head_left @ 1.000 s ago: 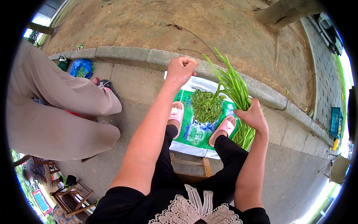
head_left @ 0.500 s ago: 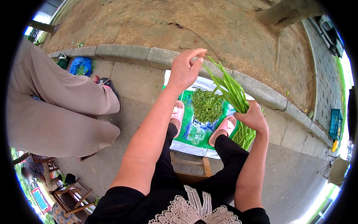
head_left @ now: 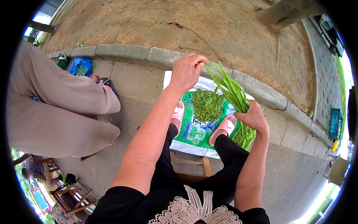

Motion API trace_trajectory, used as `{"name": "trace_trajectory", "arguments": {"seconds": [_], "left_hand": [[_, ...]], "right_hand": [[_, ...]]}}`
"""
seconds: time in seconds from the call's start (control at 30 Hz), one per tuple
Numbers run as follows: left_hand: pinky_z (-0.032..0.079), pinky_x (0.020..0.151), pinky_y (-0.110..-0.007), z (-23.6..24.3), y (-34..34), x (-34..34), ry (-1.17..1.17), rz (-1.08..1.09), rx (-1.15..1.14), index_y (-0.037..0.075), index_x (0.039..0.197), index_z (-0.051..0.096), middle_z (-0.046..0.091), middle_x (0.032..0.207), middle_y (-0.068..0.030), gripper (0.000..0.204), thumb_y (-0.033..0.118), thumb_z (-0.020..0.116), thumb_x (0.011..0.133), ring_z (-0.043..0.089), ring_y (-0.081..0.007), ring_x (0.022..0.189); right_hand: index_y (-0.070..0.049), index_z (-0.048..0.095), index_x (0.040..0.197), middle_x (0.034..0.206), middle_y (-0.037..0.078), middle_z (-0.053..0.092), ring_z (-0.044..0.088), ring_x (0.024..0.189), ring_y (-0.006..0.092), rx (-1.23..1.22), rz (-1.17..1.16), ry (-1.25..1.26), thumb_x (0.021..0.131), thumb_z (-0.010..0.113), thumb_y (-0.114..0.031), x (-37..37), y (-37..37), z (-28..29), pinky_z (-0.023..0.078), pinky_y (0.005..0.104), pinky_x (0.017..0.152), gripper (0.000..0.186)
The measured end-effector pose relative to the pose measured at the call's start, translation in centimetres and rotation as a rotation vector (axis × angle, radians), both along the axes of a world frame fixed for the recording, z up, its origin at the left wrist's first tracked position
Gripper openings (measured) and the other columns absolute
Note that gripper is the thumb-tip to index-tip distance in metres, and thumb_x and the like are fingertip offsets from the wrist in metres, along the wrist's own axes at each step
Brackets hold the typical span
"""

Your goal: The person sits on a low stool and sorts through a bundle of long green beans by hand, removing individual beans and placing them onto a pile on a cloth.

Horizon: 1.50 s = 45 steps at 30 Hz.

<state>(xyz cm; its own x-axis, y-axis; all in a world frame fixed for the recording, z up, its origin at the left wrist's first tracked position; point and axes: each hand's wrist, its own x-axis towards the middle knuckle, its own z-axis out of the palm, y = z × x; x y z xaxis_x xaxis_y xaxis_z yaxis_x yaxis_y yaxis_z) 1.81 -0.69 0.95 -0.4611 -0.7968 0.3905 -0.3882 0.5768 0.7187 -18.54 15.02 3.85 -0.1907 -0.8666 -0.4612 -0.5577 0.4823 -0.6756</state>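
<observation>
My right hand [head_left: 254, 117] is wrapped round a bunch of long green vegetable stems [head_left: 233, 91], whose upper ends fan out to the far left. At the tip of one stem, my left hand [head_left: 187, 71] pinches with thumb and forefinger. Below the bunch, between my feet, a heap of small picked greens [head_left: 206, 105] rests on a green and white plastic sheet [head_left: 195, 136]. More long stems [head_left: 244, 136] lie at the sheet's right edge, partly under my right hand.
My pink slippers [head_left: 226, 127] stand on the sheet. A person in beige trousers [head_left: 59, 119] sits close on my left. A blue plastic bag [head_left: 80, 66] with greens lies by the stone kerb [head_left: 123, 55]. To the far right is a blue-green crate [head_left: 335, 123].
My left hand's raised fingers have closed down into a pinch on a stem tip. My right hand and the bunch have hardly moved.
</observation>
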Motion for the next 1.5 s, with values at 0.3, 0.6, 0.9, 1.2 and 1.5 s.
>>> {"name": "trace_trajectory", "arguments": {"seconds": [0.3,0.6,0.9,1.2,1.5], "left_hand": [[0.046,0.058,-0.029,-0.7,0.0,-0.1,0.007,0.069,0.149,0.001,0.091,0.06,0.06,0.079,-0.0093,0.012,0.005,0.053,0.081,0.059,-0.0172,0.063],[0.043,0.053,-0.023,-0.1,-0.5,0.0,0.412,0.132,0.898,0.002,0.094,0.059,0.062,0.082,-0.0035,0.014,0.009,0.053,0.085,0.058,-0.0103,0.061],[0.043,0.052,-0.022,-0.3,-1.0,0.7,0.338,0.229,0.75,0.002,0.086,0.061,0.061,0.073,-0.003,0.01,0.009,0.06,0.079,0.056,-0.0082,0.058],[0.043,0.052,-0.022,-0.7,-0.6,0.7,0.024,0.083,0.542,0.0,0.088,0.062,0.061,0.071,-0.0022,0.015,0.01,0.062,0.077,0.054,-0.0064,0.057],[0.044,0.057,-0.022,1.4,0.8,-0.7,0.228,-0.125,0.328,0.007,0.106,0.062,0.061,0.082,-0.0025,0.023,0.008,0.054,0.084,0.052,-0.0072,0.062]], "right_hand": [[0.005,0.06,0.084,0.061,0.012,0.058,0.053,0.055,0.0158,-0.015,0.0,0.029,0.059,0.062,-0.01,0.6,-0.2,0.8,0.043,0.0328,0.054,0.029],[0.006,0.056,0.077,0.056,0.009,0.053,0.048,0.052,0.0139,-0.046,0.008,-0.012,0.06,0.061,-0.01,0.6,-0.2,0.1,0.04,0.0322,0.052,0.024],[0.004,0.056,0.074,0.056,0.006,0.052,0.047,0.053,0.0121,-0.094,-0.085,-0.024,0.061,0.06,-0.01,0.8,0.0,1.0,0.04,0.0311,0.051,0.021],[0.005,0.059,0.08,0.059,0.009,0.056,0.051,0.055,0.0137,-0.037,-0.083,-0.01,0.06,0.062,-0.011,0.3,0.1,0.7,0.042,0.0314,0.054,0.026],[0.006,0.06,0.083,0.064,0.016,0.06,0.057,0.058,0.0206,0.002,0.025,0.019,0.058,0.063,-0.011,-0.1,0.2,-0.6,0.045,0.0347,0.059,0.03]]}}
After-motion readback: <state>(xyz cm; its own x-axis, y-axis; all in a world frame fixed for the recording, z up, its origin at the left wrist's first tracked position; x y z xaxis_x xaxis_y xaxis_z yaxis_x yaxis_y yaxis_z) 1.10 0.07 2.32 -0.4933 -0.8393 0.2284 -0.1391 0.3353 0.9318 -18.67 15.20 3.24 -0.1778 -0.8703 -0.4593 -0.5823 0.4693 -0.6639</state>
